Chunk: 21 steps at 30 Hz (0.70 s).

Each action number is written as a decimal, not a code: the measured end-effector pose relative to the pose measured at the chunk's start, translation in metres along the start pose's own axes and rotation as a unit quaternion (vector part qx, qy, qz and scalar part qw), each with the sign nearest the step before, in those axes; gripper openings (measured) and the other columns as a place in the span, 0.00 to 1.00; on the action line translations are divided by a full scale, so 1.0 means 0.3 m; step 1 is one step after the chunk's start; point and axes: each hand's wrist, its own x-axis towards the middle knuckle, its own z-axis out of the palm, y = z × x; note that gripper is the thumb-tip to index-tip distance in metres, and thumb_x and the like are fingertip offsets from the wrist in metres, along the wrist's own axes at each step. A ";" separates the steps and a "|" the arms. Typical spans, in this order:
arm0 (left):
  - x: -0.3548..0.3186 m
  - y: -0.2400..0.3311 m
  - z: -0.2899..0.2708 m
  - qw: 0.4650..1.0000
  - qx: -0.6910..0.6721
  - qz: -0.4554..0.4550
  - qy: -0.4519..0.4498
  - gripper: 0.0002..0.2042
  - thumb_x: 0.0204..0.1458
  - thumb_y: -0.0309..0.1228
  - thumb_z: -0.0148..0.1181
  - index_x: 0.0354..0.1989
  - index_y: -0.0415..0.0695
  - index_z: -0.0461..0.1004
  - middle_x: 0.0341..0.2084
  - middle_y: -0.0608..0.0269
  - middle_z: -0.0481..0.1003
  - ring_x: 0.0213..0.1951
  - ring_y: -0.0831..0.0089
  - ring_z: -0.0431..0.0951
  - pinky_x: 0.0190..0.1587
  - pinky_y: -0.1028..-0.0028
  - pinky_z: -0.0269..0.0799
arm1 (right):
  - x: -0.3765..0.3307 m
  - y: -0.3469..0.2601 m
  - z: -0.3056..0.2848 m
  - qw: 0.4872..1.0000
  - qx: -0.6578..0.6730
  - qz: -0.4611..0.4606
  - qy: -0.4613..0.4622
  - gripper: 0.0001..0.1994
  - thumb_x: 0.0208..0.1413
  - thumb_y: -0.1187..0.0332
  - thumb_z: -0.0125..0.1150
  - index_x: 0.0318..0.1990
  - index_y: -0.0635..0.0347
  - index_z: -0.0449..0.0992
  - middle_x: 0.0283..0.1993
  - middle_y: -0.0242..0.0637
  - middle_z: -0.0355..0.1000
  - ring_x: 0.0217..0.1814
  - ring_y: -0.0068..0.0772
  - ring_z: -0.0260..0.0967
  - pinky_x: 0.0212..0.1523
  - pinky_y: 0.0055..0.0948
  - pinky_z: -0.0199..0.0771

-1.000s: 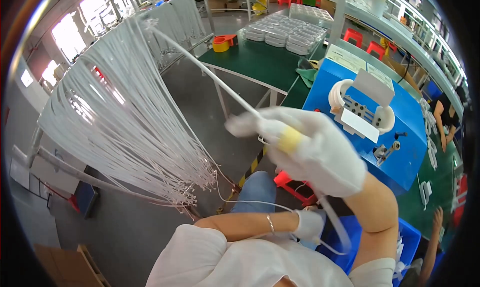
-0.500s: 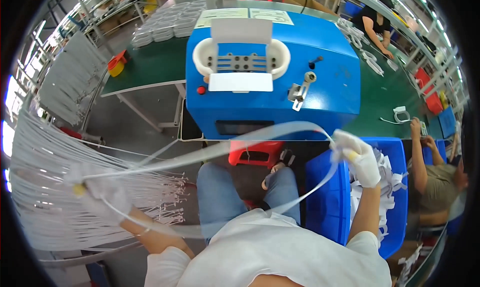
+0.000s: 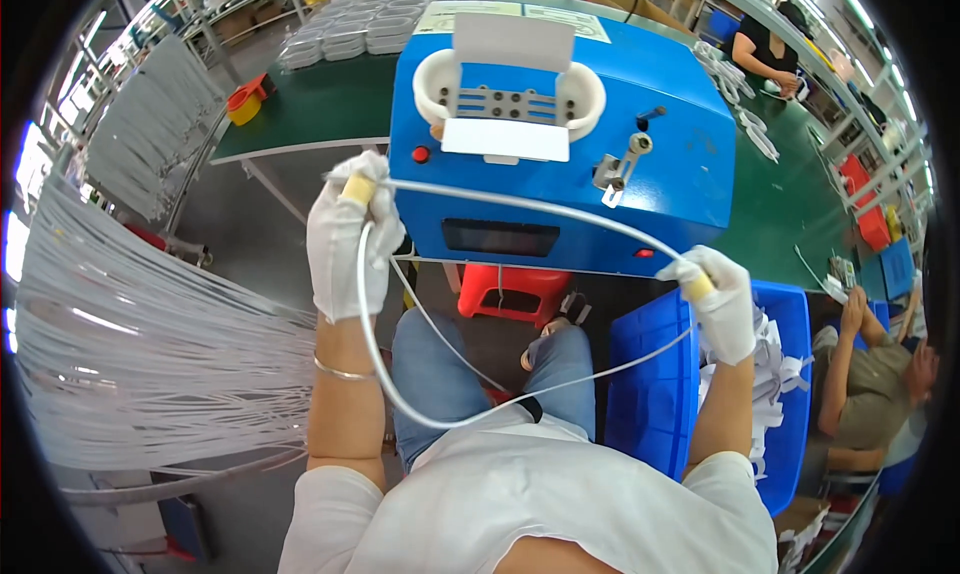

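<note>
A long white cable [image 3: 372, 349] hangs in loops between my two gloved hands, its lower loop bowing over my lap. My left hand [image 3: 350, 239], in a white glove with yellow tape on a finger, is closed on the cable in front of the blue machine's left corner. Over the rim of a blue bin, my right hand [image 3: 718, 306] pinches the cable at the other side; it is gloved and taped alike. The blue machine [image 3: 640, 214] stands ahead, with white rounded holders [image 3: 435, 86] and metal bars on top.
Many white cables [image 3: 170, 344] hang at my left. The blue bin [image 3: 650, 394] at my right holds white strips. A red stool [image 3: 510, 292] is under the green table [image 3: 300, 124], where clear trays [image 3: 345, 34] are stacked. Co-workers sit at the right.
My left hand has moved right and forward from beside the hanging cables, bringing its part of the cable along. My right hand has shifted slightly, still gripping the cable.
</note>
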 end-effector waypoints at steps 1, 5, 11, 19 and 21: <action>0.013 0.015 -0.002 1.000 0.026 0.001 0.005 0.07 0.58 0.32 0.55 0.37 0.40 0.71 0.17 0.71 0.66 0.11 0.89 0.57 0.12 0.87 0.49 | 0.002 0.006 -0.005 0.999 0.005 0.011 0.030 0.13 0.59 0.66 0.54 0.27 0.64 0.78 0.22 0.26 0.64 0.23 0.14 0.54 0.24 0.17 0.54; 0.062 0.042 0.031 0.998 0.061 0.002 -0.019 0.07 0.56 0.30 0.57 0.35 0.39 0.71 0.16 0.70 0.67 0.13 0.89 0.58 0.13 0.87 0.50 | 0.025 -0.002 -0.026 0.995 -0.012 0.005 0.096 0.12 0.59 0.66 0.55 0.28 0.64 0.76 0.22 0.23 0.63 0.23 0.12 0.52 0.24 0.16 0.50; 0.139 0.026 0.082 0.988 0.144 0.061 -0.010 0.08 0.56 0.29 0.57 0.35 0.36 0.71 0.20 0.62 0.73 0.14 0.89 0.62 0.14 0.89 0.55 | 0.052 0.012 -0.065 0.988 -0.050 -0.033 0.143 0.13 0.60 0.64 0.54 0.29 0.63 0.76 0.24 0.24 0.65 0.25 0.12 0.52 0.26 0.15 0.50; 0.147 -0.009 0.080 0.981 0.193 0.016 0.008 0.09 0.55 0.30 0.60 0.32 0.37 0.71 0.20 0.62 0.74 0.16 0.87 0.67 0.16 0.87 0.61 | 0.087 0.078 -0.118 0.988 -0.072 -0.070 0.118 0.11 0.60 0.66 0.54 0.30 0.63 0.75 0.28 0.26 0.72 0.24 0.11 0.52 0.25 0.15 0.52; 0.140 -0.024 0.090 0.946 0.281 0.160 -0.001 0.08 0.53 0.28 0.62 0.31 0.37 0.71 0.22 0.64 0.75 0.20 0.86 0.70 0.21 0.86 0.66 | 0.106 0.047 -0.143 0.980 -0.132 -0.064 0.131 0.10 0.59 0.67 0.54 0.30 0.63 0.76 0.28 0.26 0.72 0.24 0.11 0.52 0.25 0.15 0.52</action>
